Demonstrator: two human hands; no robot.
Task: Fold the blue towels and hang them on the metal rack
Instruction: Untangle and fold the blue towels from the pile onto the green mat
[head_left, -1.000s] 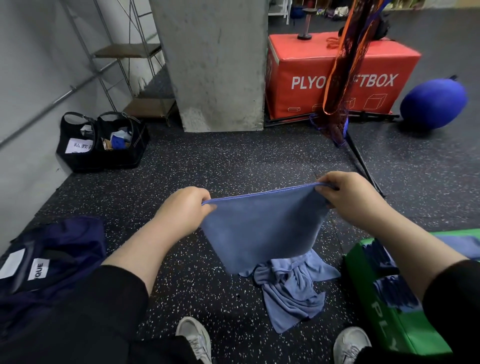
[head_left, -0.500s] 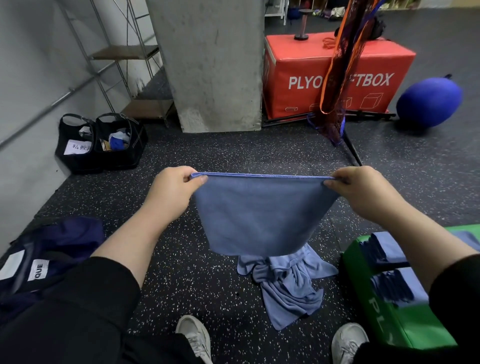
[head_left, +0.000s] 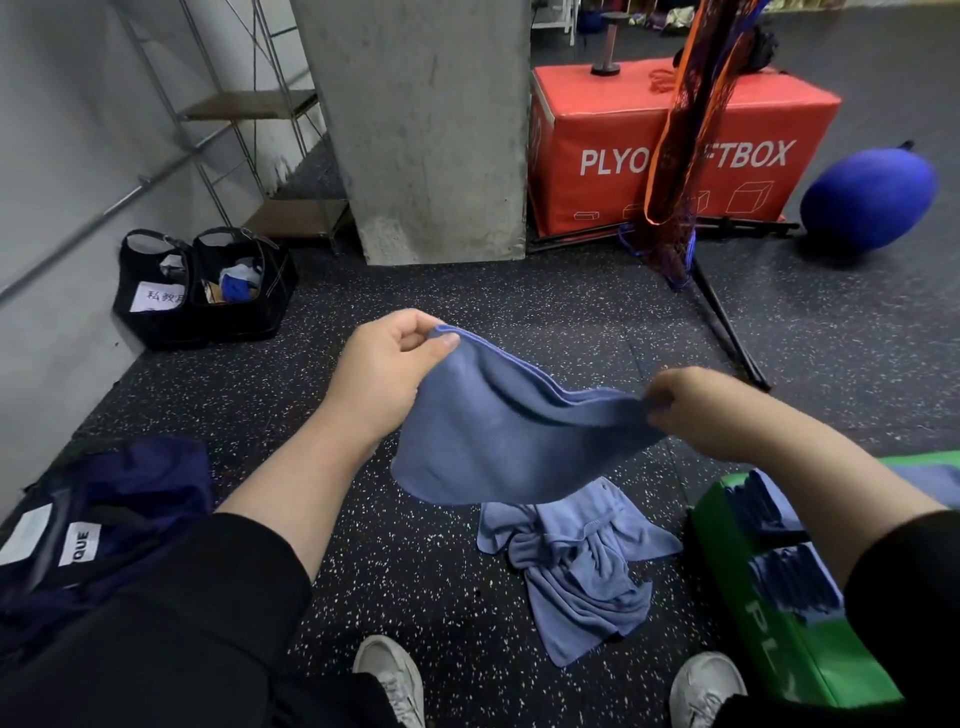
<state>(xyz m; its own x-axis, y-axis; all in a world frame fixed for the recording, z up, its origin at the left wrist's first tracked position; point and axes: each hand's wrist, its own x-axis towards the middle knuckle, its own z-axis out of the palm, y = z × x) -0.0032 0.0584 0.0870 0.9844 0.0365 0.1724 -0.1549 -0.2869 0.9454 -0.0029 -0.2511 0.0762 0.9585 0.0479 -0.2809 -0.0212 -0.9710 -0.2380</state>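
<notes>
Two hands on one blue towel (head_left: 498, 441), held in the air above the speckled floor (head_left: 415, 291). Left hand (head_left: 387, 364) pinches the upper-left corner, thumb on top, fingers curled under the hem. Right hand (head_left: 698, 402) grips the opposite corner, fingers closed round bunched fabric. Left hand sits higher and further from the person than the right, so the towel's top edge (its long axis as held) runs down from upper left to lower right, slack and sagging in the middle. Edge looks doubled, at least two layers at the hem; exact fold count I cannot tell. Body of the towel hangs down from that edge toward the person, lower border curved, clear of the floor.

Directly below it: a crumpled pile of towels (head_left: 571, 561) in the same blue, lying on the floor between the two white shoes (head_left: 392, 675).

Right of the pile, a green box (head_left: 779, 644) with folded blue towels (head_left: 795, 577) lying on its top, partly hidden by the right forearm.

Metal rack (head_left: 244, 109) stands at the wall, far left, well apart from the hands, nothing blue on the part visible. Black basket (head_left: 208, 291) near its foot. Concrete pillar (head_left: 421, 124) centre, red plyo box (head_left: 675, 150) and blue bag (head_left: 867, 200) behind. Dark navy bag (head_left: 104, 519) at lower left.
</notes>
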